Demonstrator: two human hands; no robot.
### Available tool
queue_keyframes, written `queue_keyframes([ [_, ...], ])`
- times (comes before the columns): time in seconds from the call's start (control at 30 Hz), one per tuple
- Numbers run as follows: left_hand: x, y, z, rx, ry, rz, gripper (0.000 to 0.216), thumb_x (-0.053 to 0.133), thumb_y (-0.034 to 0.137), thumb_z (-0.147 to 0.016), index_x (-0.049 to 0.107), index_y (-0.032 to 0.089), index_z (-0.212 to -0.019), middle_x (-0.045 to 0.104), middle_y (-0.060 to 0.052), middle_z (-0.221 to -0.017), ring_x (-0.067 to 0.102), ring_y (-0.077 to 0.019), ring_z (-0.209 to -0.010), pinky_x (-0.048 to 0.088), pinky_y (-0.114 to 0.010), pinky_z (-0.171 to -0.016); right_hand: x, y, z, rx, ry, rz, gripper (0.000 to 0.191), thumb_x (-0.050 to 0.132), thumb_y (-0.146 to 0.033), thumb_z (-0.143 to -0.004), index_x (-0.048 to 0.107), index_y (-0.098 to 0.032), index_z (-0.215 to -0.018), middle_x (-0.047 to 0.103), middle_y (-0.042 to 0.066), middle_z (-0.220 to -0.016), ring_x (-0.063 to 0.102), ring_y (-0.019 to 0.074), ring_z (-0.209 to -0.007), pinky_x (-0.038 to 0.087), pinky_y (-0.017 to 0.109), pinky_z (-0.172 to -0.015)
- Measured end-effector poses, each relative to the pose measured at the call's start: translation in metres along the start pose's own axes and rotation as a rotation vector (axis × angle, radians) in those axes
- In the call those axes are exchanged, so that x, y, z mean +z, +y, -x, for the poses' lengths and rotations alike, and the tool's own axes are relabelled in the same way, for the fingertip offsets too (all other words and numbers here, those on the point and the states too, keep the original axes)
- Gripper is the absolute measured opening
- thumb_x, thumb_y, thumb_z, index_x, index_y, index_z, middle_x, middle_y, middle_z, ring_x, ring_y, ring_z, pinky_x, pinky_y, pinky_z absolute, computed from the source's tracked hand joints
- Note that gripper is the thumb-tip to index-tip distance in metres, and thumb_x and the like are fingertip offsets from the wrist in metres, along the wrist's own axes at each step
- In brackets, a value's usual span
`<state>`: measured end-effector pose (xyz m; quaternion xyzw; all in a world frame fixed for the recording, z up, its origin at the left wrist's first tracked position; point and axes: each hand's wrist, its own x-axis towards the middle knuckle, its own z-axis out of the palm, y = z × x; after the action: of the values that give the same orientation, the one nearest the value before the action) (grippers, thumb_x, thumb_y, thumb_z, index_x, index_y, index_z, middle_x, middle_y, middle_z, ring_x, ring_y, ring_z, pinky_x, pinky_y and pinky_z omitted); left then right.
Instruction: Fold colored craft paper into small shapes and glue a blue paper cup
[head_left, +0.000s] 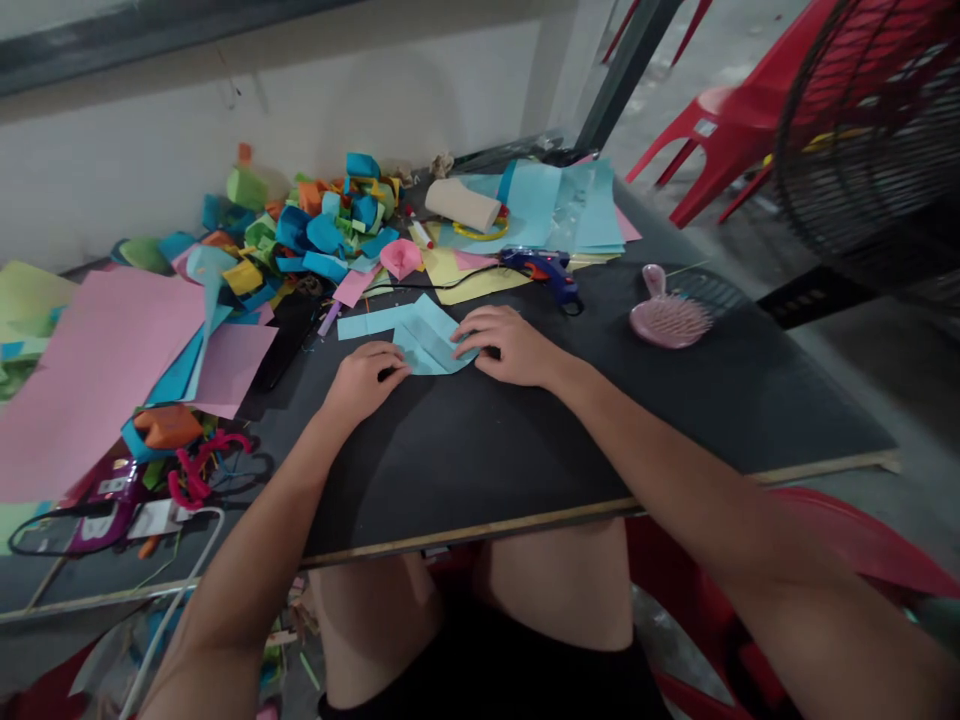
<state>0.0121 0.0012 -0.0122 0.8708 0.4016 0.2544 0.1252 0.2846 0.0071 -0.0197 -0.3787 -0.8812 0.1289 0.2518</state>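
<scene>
A light blue sheet of paper [429, 345], creased and partly folded, lies on the dark tabletop in front of me. My left hand [369, 378] is closed at its lower left corner, thumb and fingertips on the edge. At the right edge, my right hand [511, 345] has its curled fingers over the paper and its thumb below them. A narrow light blue paper strip [367, 324] extends leftward from behind the sheet. Just beyond lie a pink paper piece [401, 258] and a blue glue gun [544, 268] with a black cord.
Folded colored paper pieces [322, 225] heap against the wall. Pink sheets [97, 360] cover the left side, near a purple device [109, 500] with cables. A pink hairbrush [671, 318] lies right, with a fan [877, 150] beyond the table [480, 460].
</scene>
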Motion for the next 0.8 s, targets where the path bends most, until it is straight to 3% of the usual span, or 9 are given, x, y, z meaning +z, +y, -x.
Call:
queue_keyframes([
  [0.2,0.002,-0.007,0.003,0.012,0.031,-0.052,0.017,0.065,0.031,-0.090,0.070,0.017,-0.082,0.073,-0.006,-0.095,0.068,-0.0179,-0.097,0.055,-0.035,-0.090,-0.006,-0.001,0.000,-0.037,-0.078,-0.037,0.040,0.051,-0.016,-0.076,0.076,-0.031,-0.103,0.073,0.000,-0.114,0.057,0.0251,-0.120,0.041,0.048,-0.103],
  [0.37,0.007,-0.013,0.001,0.123,0.045,-0.142,0.018,0.059,0.026,-0.095,0.074,0.020,-0.102,0.073,-0.007,-0.100,0.064,-0.0215,-0.109,0.054,-0.042,-0.096,-0.007,-0.008,-0.001,-0.108,-0.067,-0.089,0.025,0.064,-0.032,-0.079,0.075,-0.028,-0.100,0.074,0.003,-0.107,0.060,0.0256,-0.115,0.043,0.046,-0.101],
  [0.53,0.008,-0.006,0.003,0.138,0.036,-0.179,0.023,0.063,0.035,-0.092,0.073,0.016,-0.102,0.071,-0.009,-0.104,0.063,-0.0246,-0.111,0.052,-0.044,-0.099,-0.002,-0.008,-0.002,-0.131,-0.077,-0.103,0.032,0.071,-0.050,-0.079,0.075,-0.026,-0.100,0.071,0.006,-0.105,0.063,0.0251,-0.104,0.046,0.045,-0.096],
  [0.7,0.010,-0.005,0.003,0.064,0.001,-0.175,0.024,0.063,0.033,-0.092,0.071,0.016,-0.108,0.069,-0.010,-0.110,0.064,-0.0230,-0.110,0.053,-0.042,-0.098,-0.004,-0.002,0.000,-0.125,-0.035,-0.057,0.035,0.072,-0.051,-0.080,0.075,-0.025,-0.102,0.070,0.008,-0.113,0.061,0.0269,-0.111,0.046,0.047,-0.098],
  [0.8,0.011,-0.010,0.003,0.058,0.021,-0.131,0.022,0.063,0.032,-0.092,0.072,0.017,-0.105,0.070,-0.010,-0.109,0.065,-0.0219,-0.106,0.054,-0.042,-0.095,-0.008,-0.005,0.000,-0.184,0.053,-0.007,0.023,0.066,-0.043,-0.088,0.076,-0.024,-0.095,0.074,0.005,-0.102,0.064,0.0243,-0.106,0.047,0.044,-0.095],
])
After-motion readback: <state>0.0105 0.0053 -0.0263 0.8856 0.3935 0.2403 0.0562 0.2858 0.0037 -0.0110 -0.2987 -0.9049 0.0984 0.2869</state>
